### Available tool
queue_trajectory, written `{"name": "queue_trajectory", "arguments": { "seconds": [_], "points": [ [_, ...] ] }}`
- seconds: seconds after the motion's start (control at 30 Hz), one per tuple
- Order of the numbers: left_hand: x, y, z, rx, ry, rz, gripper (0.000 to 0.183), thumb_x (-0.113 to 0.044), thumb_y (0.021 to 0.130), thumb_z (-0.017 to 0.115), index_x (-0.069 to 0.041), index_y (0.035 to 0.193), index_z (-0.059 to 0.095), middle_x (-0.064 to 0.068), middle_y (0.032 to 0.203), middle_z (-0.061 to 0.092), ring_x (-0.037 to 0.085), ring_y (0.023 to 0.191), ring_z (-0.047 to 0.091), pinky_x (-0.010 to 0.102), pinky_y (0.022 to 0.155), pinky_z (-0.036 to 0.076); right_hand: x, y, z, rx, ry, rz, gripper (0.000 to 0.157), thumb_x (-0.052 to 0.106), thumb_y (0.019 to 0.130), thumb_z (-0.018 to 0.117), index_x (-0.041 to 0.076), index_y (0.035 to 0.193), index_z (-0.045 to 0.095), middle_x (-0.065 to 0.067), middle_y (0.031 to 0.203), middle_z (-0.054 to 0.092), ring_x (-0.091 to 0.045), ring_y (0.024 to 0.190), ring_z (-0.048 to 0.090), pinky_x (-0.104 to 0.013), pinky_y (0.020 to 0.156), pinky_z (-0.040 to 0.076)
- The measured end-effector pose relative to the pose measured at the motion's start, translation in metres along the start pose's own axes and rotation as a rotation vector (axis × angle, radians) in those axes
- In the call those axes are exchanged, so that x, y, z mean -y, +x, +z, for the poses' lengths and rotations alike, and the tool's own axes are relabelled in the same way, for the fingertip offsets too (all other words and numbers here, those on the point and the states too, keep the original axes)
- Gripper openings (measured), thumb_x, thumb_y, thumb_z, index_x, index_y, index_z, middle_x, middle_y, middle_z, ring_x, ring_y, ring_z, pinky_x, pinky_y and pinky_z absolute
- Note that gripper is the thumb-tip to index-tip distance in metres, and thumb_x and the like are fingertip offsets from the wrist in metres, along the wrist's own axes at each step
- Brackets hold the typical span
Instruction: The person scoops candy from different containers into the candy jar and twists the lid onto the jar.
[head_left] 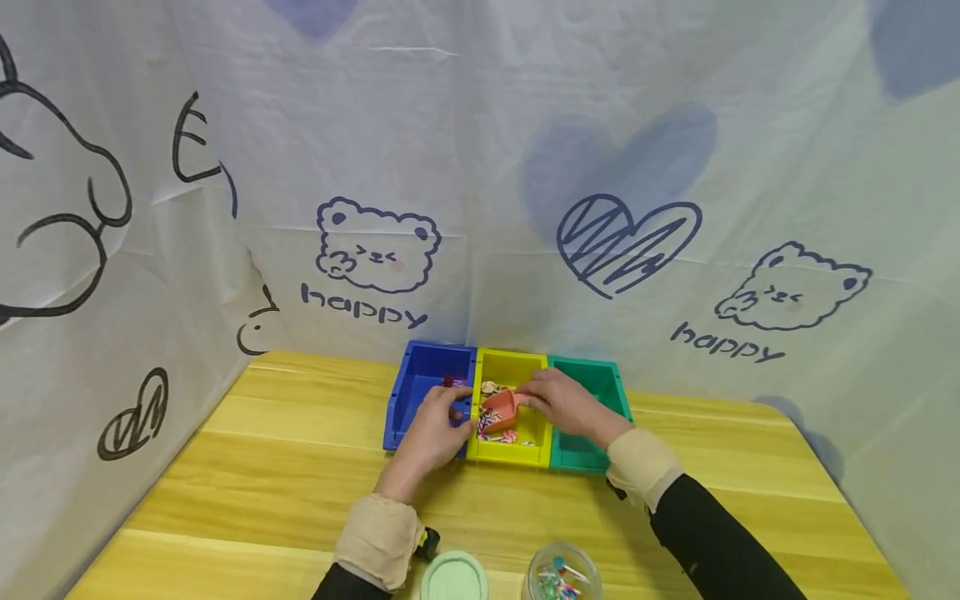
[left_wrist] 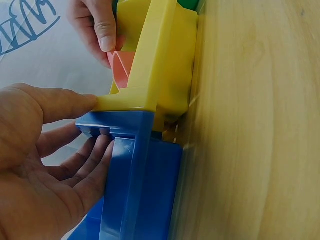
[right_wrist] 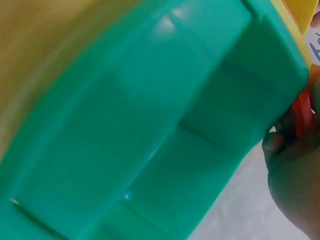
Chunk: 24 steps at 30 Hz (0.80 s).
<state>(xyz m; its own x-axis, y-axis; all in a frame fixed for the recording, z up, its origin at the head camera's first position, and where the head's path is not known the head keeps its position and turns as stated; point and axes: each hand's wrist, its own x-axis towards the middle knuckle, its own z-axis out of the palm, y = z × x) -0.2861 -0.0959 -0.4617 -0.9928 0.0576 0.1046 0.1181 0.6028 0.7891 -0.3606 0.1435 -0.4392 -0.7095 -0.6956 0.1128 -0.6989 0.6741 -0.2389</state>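
Note:
Three plastic bins stand side by side: blue [head_left: 429, 371], yellow [head_left: 513, 452] and green [head_left: 588, 457]. My right hand [head_left: 566, 404] pinches the handle of a small coral scoop [head_left: 504, 408], whose bowl is down inside the yellow bin among small swirl-patterned lollipops [head_left: 508, 437]. With its thumb on the yellow rim and its fingers curled inside the blue bin, my left hand [left_wrist: 55, 150] grips the adjoining walls of these two bins. A few red and purple pieces [head_left: 452, 381] lie in the blue bin, partly hidden by that hand.
Near the table's front edge stand a clear jar [head_left: 562, 571] of colourful lollipops and a pale green round lid [head_left: 453, 577]. The wooden table [head_left: 300, 467] meets a white printed curtain [head_left: 495, 167] just behind the bins, with another curtain side on the left.

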Motion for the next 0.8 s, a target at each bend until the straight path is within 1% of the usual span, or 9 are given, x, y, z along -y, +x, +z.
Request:
{"name": "queue_trajectory", "arguments": {
  "seconds": [0.13,0.27,0.47,0.6,0.7,0.8],
  "points": [
    [0.002,0.0,0.0,-0.003,0.004,0.013,0.05,-0.014,0.094,0.077,-0.01,0.142,0.062,0.014,0.135,0.055,0.022,0.105,0.062,0.039,0.087,0.057,0.002,-0.003,0.003,-0.022,0.033,0.022,0.031,0.021,0.108,0.057,0.002,0.125,0.074,-0.006,0.103,0.069,-0.023,0.093,0.056,-0.042,0.092,0.053],
    [0.002,0.0,0.0,0.002,-0.002,0.001,0.05,-0.015,0.095,0.077,-0.01,0.142,0.062,0.013,0.136,0.055,0.022,0.105,0.062,0.038,0.087,0.057,-0.002,-0.005,0.004,-0.028,0.069,0.06,0.032,0.023,0.108,0.056,0.004,0.126,0.073,-0.006,0.107,0.069,-0.023,0.097,0.056,-0.043,0.093,0.053],
    [0.0,0.0,0.001,0.008,-0.011,-0.012,0.051,-0.016,0.095,0.077,-0.011,0.143,0.061,0.012,0.136,0.054,0.022,0.106,0.061,0.039,0.088,0.057,-0.009,-0.009,0.0,-0.03,0.153,0.09,0.032,0.024,0.108,0.056,0.006,0.128,0.073,-0.005,0.113,0.07,-0.024,0.103,0.057,-0.045,0.095,0.051],
    [0.0,0.001,0.0,0.004,-0.008,-0.002,0.051,-0.015,0.095,0.077,-0.011,0.143,0.061,0.013,0.136,0.054,0.022,0.105,0.062,0.039,0.088,0.057,-0.008,-0.011,-0.002,-0.008,0.171,0.07,0.031,0.021,0.108,0.055,0.006,0.129,0.072,-0.004,0.113,0.07,-0.022,0.101,0.056,-0.043,0.093,0.05],
    [0.001,0.0,-0.001,0.0,-0.007,0.013,0.051,-0.013,0.094,0.077,-0.01,0.143,0.062,0.014,0.134,0.055,0.022,0.104,0.062,0.039,0.087,0.057,-0.003,-0.012,-0.003,0.007,0.156,0.026,0.03,0.019,0.108,0.055,0.005,0.127,0.073,-0.003,0.108,0.07,-0.022,0.098,0.056,-0.042,0.092,0.049],
    [0.001,0.0,-0.001,-0.003,-0.007,0.019,0.05,-0.012,0.094,0.076,-0.009,0.142,0.062,0.014,0.134,0.055,0.022,0.103,0.062,0.04,0.088,0.057,0.004,-0.014,-0.003,0.012,0.14,0.018,0.029,0.018,0.108,0.055,0.004,0.126,0.073,-0.003,0.104,0.069,-0.022,0.095,0.056,-0.042,0.09,0.049]
  ]
}}
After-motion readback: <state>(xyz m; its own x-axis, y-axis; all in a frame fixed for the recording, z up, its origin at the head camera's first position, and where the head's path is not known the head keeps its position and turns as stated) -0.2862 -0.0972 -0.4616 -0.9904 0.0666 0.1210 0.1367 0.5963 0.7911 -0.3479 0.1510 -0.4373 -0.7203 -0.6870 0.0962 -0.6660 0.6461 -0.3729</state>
